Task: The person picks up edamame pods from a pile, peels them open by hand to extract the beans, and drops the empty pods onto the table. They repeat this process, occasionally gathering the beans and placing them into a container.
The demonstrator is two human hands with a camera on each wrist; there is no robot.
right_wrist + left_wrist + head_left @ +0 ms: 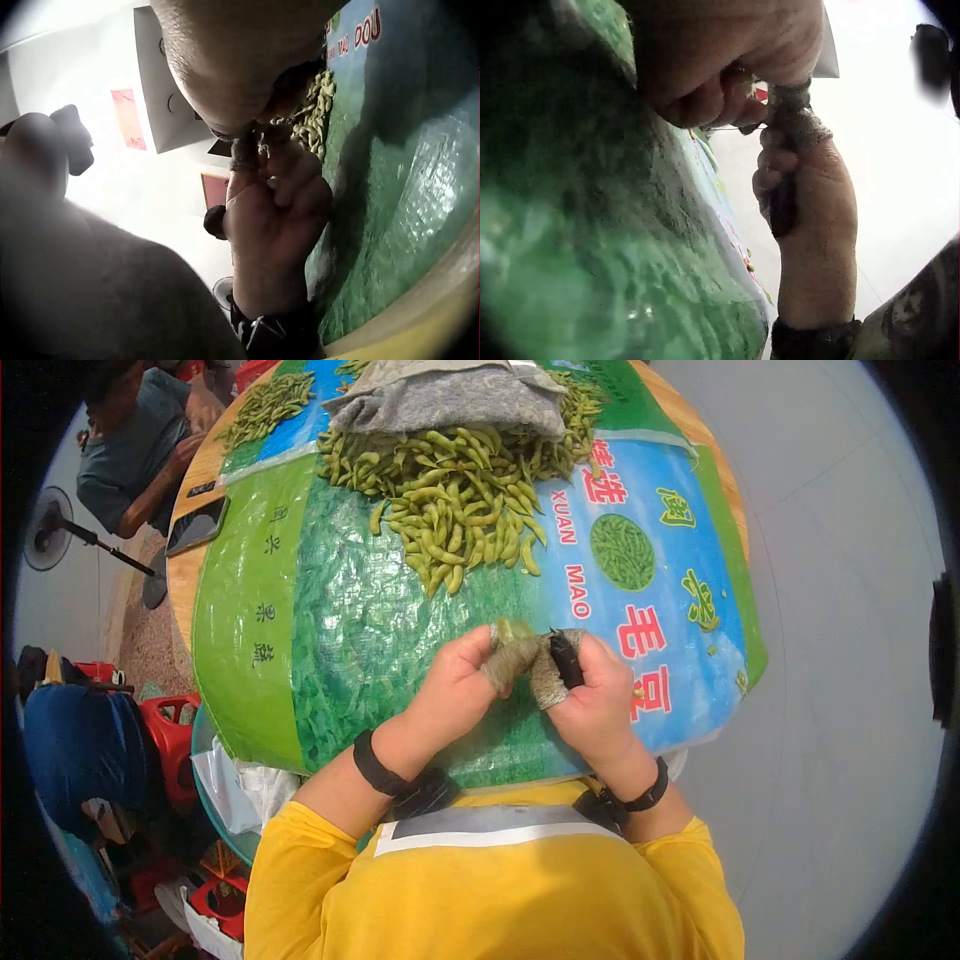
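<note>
Both hands meet close over the green and blue woven sack spread on the table. My left hand pinches a green soybean pod, blurred, between wrapped thumb and fingers. In my right hand is a small tool with a black handle, its working end hidden at the fingertips. Grey-brown cloth wraps cover the thumbs of both hands. In the left wrist view the fingers of the right hand curl round the dark handle. Ahead of the hands lies a large heap of green pods.
A grey cloth covers the back of the heap. A smaller pod pile and a phone lie at the left edge of the wooden table. Another person sits at far left. Red stools stand lower left.
</note>
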